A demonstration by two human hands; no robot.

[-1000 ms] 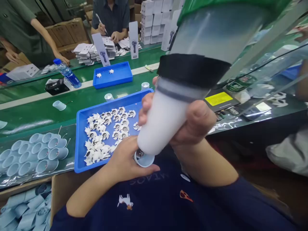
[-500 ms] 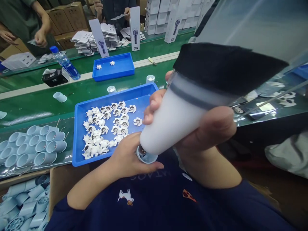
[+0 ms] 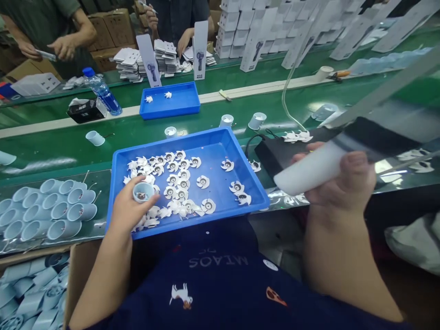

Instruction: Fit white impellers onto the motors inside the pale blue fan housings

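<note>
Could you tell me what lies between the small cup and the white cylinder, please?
In the head view, a blue tray holding white impellers lies between the cup and the cylinder.

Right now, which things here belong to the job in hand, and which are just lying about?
Job: left hand holding a pale blue cup; right hand holding a white cylinder; blue tray of white bladed rotors; rows of pale blue cups.
Lying about: water bottle; black pouch; standing printed card.

Left hand grips a small pale-blue plastic cup above a bright-blue plastic tray of white fan rotors; right hand holds a white tapered plastic cylinder.
</note>
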